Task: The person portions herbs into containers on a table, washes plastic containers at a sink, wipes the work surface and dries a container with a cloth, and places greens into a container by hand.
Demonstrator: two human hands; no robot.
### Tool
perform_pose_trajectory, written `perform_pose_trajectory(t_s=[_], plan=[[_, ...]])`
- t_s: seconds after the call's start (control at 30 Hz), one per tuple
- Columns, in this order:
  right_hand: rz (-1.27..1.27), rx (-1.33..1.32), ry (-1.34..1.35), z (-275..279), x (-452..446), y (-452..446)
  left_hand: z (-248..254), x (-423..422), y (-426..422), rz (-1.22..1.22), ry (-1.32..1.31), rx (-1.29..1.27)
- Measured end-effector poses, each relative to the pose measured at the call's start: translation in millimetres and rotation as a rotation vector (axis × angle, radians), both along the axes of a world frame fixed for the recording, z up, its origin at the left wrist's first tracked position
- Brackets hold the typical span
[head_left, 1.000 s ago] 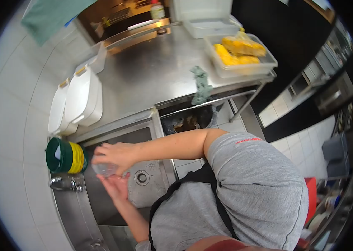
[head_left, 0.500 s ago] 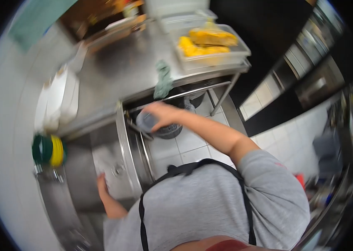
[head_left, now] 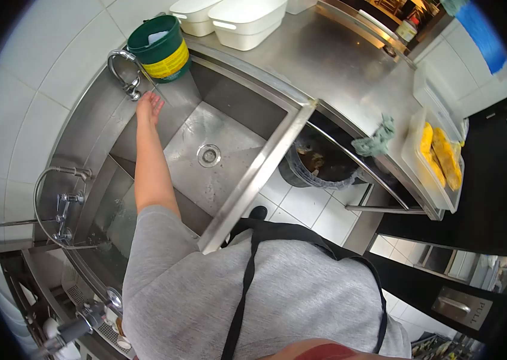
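My left hand [head_left: 150, 108] reaches over the back of the steel sink [head_left: 208, 129], palm up and fingers stretched out, with nothing held. Beside its fingertips are the curved chrome faucet [head_left: 124, 69] and its base. Just beyond stands a green bucket [head_left: 166, 55] with a yellow band and something white inside. The sink's round drain [head_left: 208, 156] is uncovered. My right hand is out of view, and the clear container does not show either.
Behind the sink, white tubs [head_left: 247, 25] stand on the steel counter [head_left: 331, 57]. A green cloth [head_left: 376, 139] hangs at its edge near a tray of yellow bags [head_left: 444, 159]. Below is a lined bin [head_left: 319, 165]. A second basin [head_left: 109, 222] holds water, beside a hose faucet [head_left: 64, 207].
The view has swung toward the sink. My left hand has moved to the faucet. My right hand, which carried the clear container over by the bin, has left the view with it.
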State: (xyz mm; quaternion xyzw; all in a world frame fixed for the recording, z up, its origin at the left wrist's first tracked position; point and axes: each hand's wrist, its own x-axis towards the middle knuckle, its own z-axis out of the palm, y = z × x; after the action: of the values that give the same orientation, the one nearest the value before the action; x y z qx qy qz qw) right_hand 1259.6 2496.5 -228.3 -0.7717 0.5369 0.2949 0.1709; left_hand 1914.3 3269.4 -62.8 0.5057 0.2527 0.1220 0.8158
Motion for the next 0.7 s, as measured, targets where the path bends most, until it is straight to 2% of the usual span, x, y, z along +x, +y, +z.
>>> perform_pose_trajectory(t_s=[0.03, 0.1, 0.17, 0.2, 0.23, 0.27, 0.3, 0.33, 0.37, 0.4, 0.43, 0.47, 0.5, 0.53, 0.6, 0.63, 0.67, 0.7], plan=[[-0.089, 0.039, -0.052, 15.2, -3.4, 11.3, 0.1, 18.8, 15.2, 0.003, 0.004, 0.002], [-0.217, 0.058, -0.176, 42.9, -4.9, 25.3, -10.5, 55.1, 41.2, 0.247, -0.009, -0.404], [-0.298, 0.030, -0.329, 69.9, -0.6, 28.0, -43.6, 100.6, 86.8, 0.223, -0.085, -0.565], [-0.320, -0.009, -0.422, 81.6, 0.4, 23.5, -38.4, 105.6, 86.2, 0.255, -0.117, -0.402], [-0.330, -0.058, -0.505, 94.7, 1.7, 20.1, -42.9, 120.9, 100.8, 0.180, -0.233, -0.518], [-0.331, -0.122, -0.574, 105.4, 2.7, 16.2, -45.7, 136.2, 111.4, 0.128, -0.197, -0.609], [0.019, -0.433, -0.633, 67.4, -29.2, -26.2, -27.7, 133.6, 106.0, 0.102, -0.137, -0.479], [0.019, -0.533, -0.567, 107.1, -3.0, -18.3, -30.6, 143.8, 130.4, -0.142, 0.055, 0.276], [-0.136, -0.538, -0.527, 142.2, 24.1, -3.0, -32.0, 152.8, 152.8, -0.251, 0.280, 1.051], [-0.170, -0.571, -0.522, 156.9, 34.3, -1.0, -0.3, 111.7, 114.1, -0.142, 0.269, 0.994], [-0.177, -0.590, -0.584, 169.6, 40.0, 7.5, -17.0, 136.8, 145.1, 0.039, 0.338, 1.180], [-0.144, -0.598, -0.590, 178.0, 42.3, 14.3, -1.2, 129.4, 144.4, 0.020, 0.322, 1.059], [-0.180, -0.576, -0.571, 197.0, 54.1, 34.1, 12.8, 135.0, 151.4, -0.270, 0.276, 0.837], [-0.238, -0.553, -0.548, 203.9, 56.4, 43.3, 15.7, 145.4, 154.5, -0.261, 0.195, 0.649], [-0.364, -0.502, -0.505, 206.8, 47.6, 58.2, 23.8, 165.0, 151.3, -0.014, -0.100, -0.282], [-0.429, -0.482, -0.486, 203.7, 39.0, 60.9, 22.8, 168.6, 148.9, 0.039, -0.220, -0.586], [-0.502, -0.470, -0.453, 197.3, 27.2, 63.1, 17.5, 167.6, 145.3, 0.070, -0.297, -0.747], [-0.539, -0.477, -0.460, 194.4, 14.2, 65.0, -2.9, 168.1, 148.1, 0.080, -0.314, -0.743]])
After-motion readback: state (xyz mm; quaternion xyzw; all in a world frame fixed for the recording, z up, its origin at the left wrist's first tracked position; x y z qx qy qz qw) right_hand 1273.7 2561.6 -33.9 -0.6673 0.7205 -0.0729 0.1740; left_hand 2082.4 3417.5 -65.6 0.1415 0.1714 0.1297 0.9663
